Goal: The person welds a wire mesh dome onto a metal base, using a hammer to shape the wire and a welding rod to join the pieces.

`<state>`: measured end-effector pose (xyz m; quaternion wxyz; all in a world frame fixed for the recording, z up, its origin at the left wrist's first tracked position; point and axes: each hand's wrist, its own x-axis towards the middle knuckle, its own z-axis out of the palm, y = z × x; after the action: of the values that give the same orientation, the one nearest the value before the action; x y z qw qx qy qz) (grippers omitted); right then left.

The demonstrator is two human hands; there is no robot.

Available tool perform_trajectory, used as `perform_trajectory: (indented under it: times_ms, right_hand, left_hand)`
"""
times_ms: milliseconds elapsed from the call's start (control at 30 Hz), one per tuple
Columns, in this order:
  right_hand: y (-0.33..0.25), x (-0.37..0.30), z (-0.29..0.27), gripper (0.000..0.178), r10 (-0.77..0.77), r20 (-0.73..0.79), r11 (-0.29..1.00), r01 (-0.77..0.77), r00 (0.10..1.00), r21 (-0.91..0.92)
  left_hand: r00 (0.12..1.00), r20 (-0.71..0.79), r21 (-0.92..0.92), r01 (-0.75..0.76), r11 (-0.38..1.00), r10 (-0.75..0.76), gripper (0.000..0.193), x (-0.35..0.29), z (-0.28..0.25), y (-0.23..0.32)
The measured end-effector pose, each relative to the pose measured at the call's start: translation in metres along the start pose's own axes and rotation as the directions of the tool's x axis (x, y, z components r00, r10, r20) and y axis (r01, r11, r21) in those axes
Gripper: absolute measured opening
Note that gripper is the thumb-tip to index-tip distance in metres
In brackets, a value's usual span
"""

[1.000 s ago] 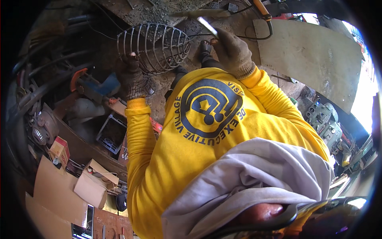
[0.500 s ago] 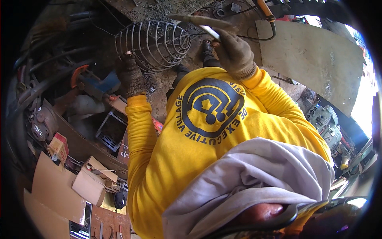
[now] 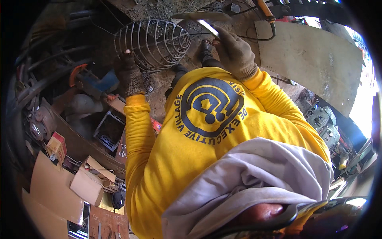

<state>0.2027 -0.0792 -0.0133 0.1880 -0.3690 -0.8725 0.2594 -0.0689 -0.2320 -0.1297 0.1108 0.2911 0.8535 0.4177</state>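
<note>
A rounded cage of bent metal rods (image 3: 147, 40) hangs at the upper left, its narrow end toward the right. My left hand (image 3: 128, 73), in a dark knit glove with a bare fingertip showing, is closed on the cage's near left rim. In my right hand (image 3: 235, 53), also gloved, is a chipping hammer (image 3: 201, 16) with a long dark curved head and a bright metal handle. The fingers wrap round that handle. The hammer head is raised over the cage's right end; whether they touch cannot be told.
Gritty dark debris (image 3: 159, 12) covers a surface beyond the cage. A cable with an orange-handled tool (image 3: 266, 10) lies at the upper right, beside a large flat sheet (image 3: 314, 59). Cardboard boxes (image 3: 88, 183), a black crate (image 3: 109, 129) and grey machinery (image 3: 324, 121) stand around me.
The hammer head has shifted slightly up and right, and looks sharper than before. My left hand keeps its hold on the cage, which has barely moved.
</note>
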Motion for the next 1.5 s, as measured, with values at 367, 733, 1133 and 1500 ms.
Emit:
perform_trajectory:
  times_ms: [367, 733, 1133, 1500]
  right_hand:
    - [0.001, 0.000, 0.005, 0.044, -0.054, -0.027, 0.997, 0.052, 0.998, -0.051]
    - [0.009, 0.002, 0.012, 0.044, -0.065, 0.036, 0.997, 0.066, 0.997, -0.039]
    - [-0.002, 0.003, -0.004, 0.037, -0.025, 0.002, 0.999, 0.025, 1.000, -0.028]
    - [0.012, -0.012, 0.000, 0.042, -0.004, 0.089, 1.000, 0.006, 0.996, -0.025]
  left_hand:
    - [0.991, -0.071, 0.088, -0.107, 0.990, 0.113, 0.033, 0.003, 0.005, -0.010]
    - [0.991, 0.011, 0.136, -0.134, 0.982, 0.134, 0.028, 0.002, 0.002, -0.023]
    - [0.966, -0.059, 0.143, -0.240, 0.960, 0.251, 0.026, 0.003, 0.011, -0.038]
    - [0.990, 0.098, -0.006, 0.106, 0.994, -0.105, 0.060, 0.002, -0.001, -0.020]
